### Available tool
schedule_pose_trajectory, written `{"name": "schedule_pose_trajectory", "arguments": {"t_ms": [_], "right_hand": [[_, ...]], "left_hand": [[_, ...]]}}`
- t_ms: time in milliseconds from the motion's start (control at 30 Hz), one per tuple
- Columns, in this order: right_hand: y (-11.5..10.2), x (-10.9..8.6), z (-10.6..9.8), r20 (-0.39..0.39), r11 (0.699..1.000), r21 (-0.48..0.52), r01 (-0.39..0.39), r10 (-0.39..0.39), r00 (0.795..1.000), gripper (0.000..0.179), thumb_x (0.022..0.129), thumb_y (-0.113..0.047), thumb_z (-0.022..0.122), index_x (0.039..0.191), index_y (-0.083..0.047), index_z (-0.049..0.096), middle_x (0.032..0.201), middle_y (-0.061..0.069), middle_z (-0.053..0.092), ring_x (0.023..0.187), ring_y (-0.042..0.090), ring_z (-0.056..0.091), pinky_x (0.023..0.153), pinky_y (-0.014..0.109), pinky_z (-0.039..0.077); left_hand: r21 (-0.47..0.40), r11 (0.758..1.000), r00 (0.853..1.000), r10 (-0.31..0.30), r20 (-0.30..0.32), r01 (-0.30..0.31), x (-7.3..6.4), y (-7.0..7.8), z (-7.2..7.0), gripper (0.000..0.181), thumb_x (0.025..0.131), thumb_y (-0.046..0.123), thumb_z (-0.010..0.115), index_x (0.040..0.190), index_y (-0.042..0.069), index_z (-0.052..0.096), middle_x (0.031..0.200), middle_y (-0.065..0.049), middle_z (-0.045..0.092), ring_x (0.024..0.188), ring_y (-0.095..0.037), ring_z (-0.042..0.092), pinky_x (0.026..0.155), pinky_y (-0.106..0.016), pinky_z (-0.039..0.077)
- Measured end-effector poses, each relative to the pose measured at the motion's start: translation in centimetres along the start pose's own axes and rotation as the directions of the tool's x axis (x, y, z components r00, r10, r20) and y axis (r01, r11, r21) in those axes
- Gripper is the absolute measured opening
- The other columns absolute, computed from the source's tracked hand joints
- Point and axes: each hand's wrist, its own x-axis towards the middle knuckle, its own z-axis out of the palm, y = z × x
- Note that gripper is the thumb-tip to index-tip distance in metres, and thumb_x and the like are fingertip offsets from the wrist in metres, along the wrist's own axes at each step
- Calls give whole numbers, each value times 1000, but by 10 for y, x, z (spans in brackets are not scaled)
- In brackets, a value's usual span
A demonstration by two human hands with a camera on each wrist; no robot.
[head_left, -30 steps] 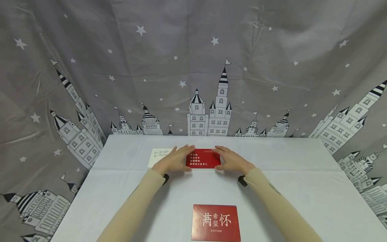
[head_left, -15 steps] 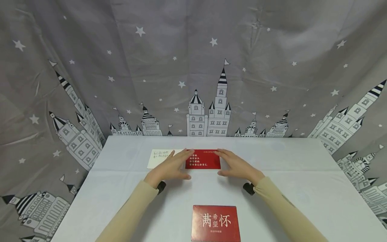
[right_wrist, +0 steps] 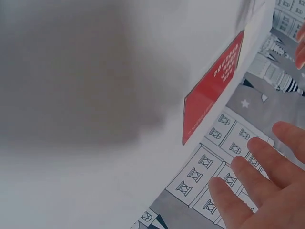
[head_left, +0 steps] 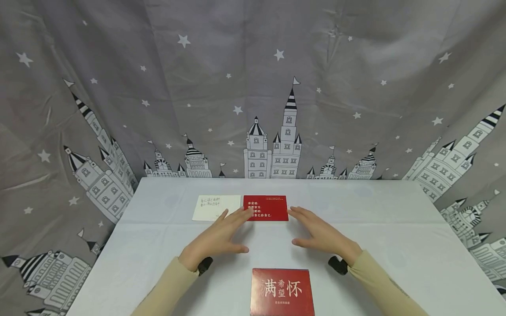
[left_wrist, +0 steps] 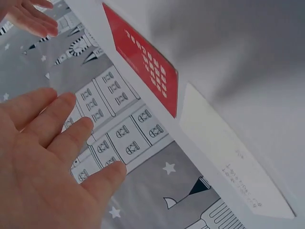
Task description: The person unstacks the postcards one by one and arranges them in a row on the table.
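A red card [head_left: 272, 210] with white lettering lies flat near the table's far edge, beside a cream card [head_left: 209, 207] with handwriting on its left. My left hand [head_left: 217, 239] is held over the table with straight, spread fingers; its fingertips overlap the red card's left part in the head view. On the other side, my right hand [head_left: 322, 232] has its fingers extended just off the red card's right edge. Both hands hold nothing. Closer to me lies a larger red booklet-like card [head_left: 282, 292] with big white characters, between my forearms.
The white-covered table [head_left: 379, 250] spreads out to both sides. Behind it hangs a grey curtain [head_left: 213, 57] printed with stars and castles. A black wrist strap [head_left: 338, 265] shows at my right cuff, another at my left.
Both hands have drawn back toward me and moved apart, away from the red card, uncovering more of it and of the cream card. The cards lie where they were.
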Motion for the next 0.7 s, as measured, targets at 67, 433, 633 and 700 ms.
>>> {"name": "schedule_pose_trajectory", "arguments": {"t_ms": [67, 433, 633, 700], "right_hand": [[-1, -6, 1, -3, 1000, 3, 1, -1, 1000, 77, 79, -40, 66, 141, -11, 31, 143, 4, 28, 130, 22, 25, 103, 40, 27], [-10, -41, 10, 4, 1000, 23, -15, 15, 1000, 77, 78, -45, 65, 142, -20, 29, 144, 0, 27, 131, 17, 24, 102, 39, 30], [-15, -55, 15, -19, 1000, -11, -7, 7, 1000, 76, 78, -44, 66, 141, -19, 30, 143, 0, 28, 130, 18, 26, 101, 39, 32], [-18, -58, 16, -27, 1000, -10, -8, 7, 1000, 76, 77, -42, 67, 141, -20, 31, 143, -1, 29, 129, 18, 27, 99, 40, 34]], "left_hand": [[-3, 1000, 1000, 8, -4, -8, -5, 4, 2, 89, 72, 40, 72, 143, 13, 25, 145, -2, 26, 134, -20, 17, 108, -46, 6], [24, 997, 998, 70, -5, -70, -24, 22, 11, 92, 71, 42, 72, 143, 12, 23, 146, -4, 26, 134, -21, 17, 108, -45, 6], [31, 996, 997, 83, -7, -82, -28, 29, 14, 94, 70, 44, 72, 143, 12, 23, 146, -2, 24, 134, -20, 15, 107, -46, 6], [45, 995, 996, 94, -11, -93, -30, 31, 15, 93, 70, 46, 71, 143, 12, 24, 147, -1, 23, 134, -19, 15, 107, -48, 7]]}}
